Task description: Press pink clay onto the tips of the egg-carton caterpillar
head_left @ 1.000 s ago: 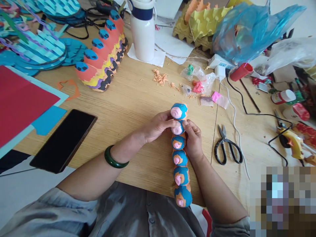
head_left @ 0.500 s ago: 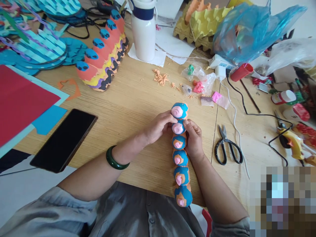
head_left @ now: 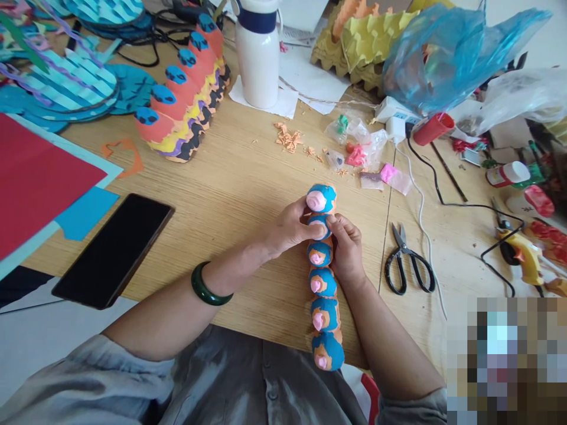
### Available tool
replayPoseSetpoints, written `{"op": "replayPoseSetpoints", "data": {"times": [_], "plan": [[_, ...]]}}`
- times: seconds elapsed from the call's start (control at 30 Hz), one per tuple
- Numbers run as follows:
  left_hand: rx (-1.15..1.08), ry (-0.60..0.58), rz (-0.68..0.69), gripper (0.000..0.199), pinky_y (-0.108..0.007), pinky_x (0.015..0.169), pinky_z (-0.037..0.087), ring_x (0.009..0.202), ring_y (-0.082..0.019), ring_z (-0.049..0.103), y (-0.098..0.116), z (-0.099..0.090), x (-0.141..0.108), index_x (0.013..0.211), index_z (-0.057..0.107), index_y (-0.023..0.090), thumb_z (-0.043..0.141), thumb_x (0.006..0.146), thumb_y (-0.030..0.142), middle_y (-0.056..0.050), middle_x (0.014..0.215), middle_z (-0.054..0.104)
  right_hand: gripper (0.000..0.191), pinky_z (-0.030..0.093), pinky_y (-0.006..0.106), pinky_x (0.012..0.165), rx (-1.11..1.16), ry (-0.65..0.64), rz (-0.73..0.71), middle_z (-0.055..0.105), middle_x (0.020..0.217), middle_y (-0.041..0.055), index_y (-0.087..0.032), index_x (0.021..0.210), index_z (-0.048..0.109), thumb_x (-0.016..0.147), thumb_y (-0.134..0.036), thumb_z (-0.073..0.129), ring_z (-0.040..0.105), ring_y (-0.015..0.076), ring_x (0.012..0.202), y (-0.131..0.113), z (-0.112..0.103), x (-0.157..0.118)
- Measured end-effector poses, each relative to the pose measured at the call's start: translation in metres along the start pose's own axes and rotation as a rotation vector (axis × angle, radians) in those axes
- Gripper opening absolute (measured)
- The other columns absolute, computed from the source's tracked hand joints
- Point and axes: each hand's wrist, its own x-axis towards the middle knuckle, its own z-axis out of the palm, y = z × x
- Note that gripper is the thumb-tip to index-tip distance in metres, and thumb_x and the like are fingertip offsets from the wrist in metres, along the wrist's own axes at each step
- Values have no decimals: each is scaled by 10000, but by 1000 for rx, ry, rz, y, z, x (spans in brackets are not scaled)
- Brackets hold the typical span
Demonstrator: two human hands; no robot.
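Note:
A strip of egg carton (head_left: 325, 311) with several bumps, covered in blue and orange clay, runs lengthwise in front of me. Each bump carries a pink clay lump; the top one is a broad, smooth disc, the lower ones are small blobs. My left hand (head_left: 295, 227) grips the strip's left side near the top, its thumb pressed on the pink clay of the second bump and partly hiding it. On the other side, my right hand (head_left: 348, 245) pinches the edge of that same bump between curled fingers.
Black-handled scissors (head_left: 404, 260) lie to the right beside a white cable. A phone (head_left: 116, 251) and coloured paper are at left. Behind stand a painted egg-carton piece (head_left: 190, 100), a white bottle (head_left: 257, 59), clay packets (head_left: 357, 153) and a blue plastic bag (head_left: 456, 59).
My left thumb has moved down and right, from the second bump's upper edge onto its pink clay. My right hand stays nearly where it was.

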Motion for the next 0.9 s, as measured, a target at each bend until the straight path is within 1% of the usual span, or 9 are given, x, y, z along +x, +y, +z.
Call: {"op": "replayPoseSetpoints", "data": {"times": [0.1, 0.23, 0.37, 0.47, 0.57, 0.63, 0.7, 0.83, 0.9], "plan": [[9, -2, -5, 530, -304, 768, 481, 847, -154, 571, -2, 1, 0, 1015, 548, 200, 873, 604, 277, -3, 947, 618, 423, 348, 285, 568, 7, 20, 25, 529, 616, -45, -223, 621, 603, 855, -512, 806, 399, 110, 572, -1, 1, 1], [64, 8, 4, 726, -331, 842, 515, 954, -192, 625, -3, 2, -1, 1204, 536, 213, 905, 579, 249, -38, 1095, 649, 427, 331, 283, 540, 74, 44, 56, 526, 590, -44, -224, 602, 589, 829, -503, 819, 384, 107, 546, -3, 2, 2], [50, -35, 19, 794, -349, 894, 528, 1003, -206, 638, -4, 2, -1, 1221, 509, 212, 938, 554, 246, -48, 1124, 649, 405, 371, 284, 565, 93, 45, 39, 578, 618, -33, -226, 612, 612, 828, -500, 816, 443, 114, 569, -3, 2, 3], [56, 8, 36, 740, -348, 893, 528, 1012, -211, 642, -7, 4, 0, 1197, 529, 203, 925, 576, 273, -45, 1110, 653, 414, 367, 281, 562, 78, 34, 37, 562, 612, -40, -227, 617, 612, 832, -515, 818, 437, 110, 563, -1, 1, 3], [57, 80, 45, 551, -318, 850, 518, 944, -183, 628, -8, 6, 0, 1109, 565, 183, 859, 657, 301, -20, 1000, 652, 413, 364, 278, 562, 75, 31, 42, 551, 613, -45, -229, 621, 615, 827, -519, 826, 434, 108, 568, 0, 1, 2], [32, 84, 39, 409, -293, 818, 502, 882, -158, 607, -7, 6, 0, 1042, 587, 179, 805, 719, 303, 1, 911, 636, 408, 366, 283, 556, 72, 38, 52, 551, 611, -43, -233, 622, 613, 824, -520, 822, 432, 115, 570, -2, 1, 2], [-29, 56, 26, 338, -278, 810, 492, 870, -148, 602, -5, 5, 0, 1015, 616, 180, 785, 753, 310, 7, 889, 642, 396, 373, 291, 551, 82, 50, 65, 548, 609, -42, -238, 628, 607, 820, -516, 814, 425, 122, 568, -4, 2, 3], [-203, 11, -25, 430, -282, 814, 515, 930, -173, 640, -5, 2, 3, 1084, 672, 185, 818, 769, 438, -23, 990, 702, 330, 424, 292, 589, 152, 93, 62, 560, 651, -45, -239, 660, 613, 797, -465, 811, 448, 126, 601, -10, 4, 4], [-206, -3, -23, 473, -290, 831, 525, 962, -185, 657, -6, 1, 4, 1109, 682, 179, 840, 771, 470, -40, 1030, 717, 297, 445, 294, 614, 171, 94, 58, 576, 671, -42, -237, 675, 630, 802, -450, 794, 467, 130, 620, -11, 4, 5]]}}
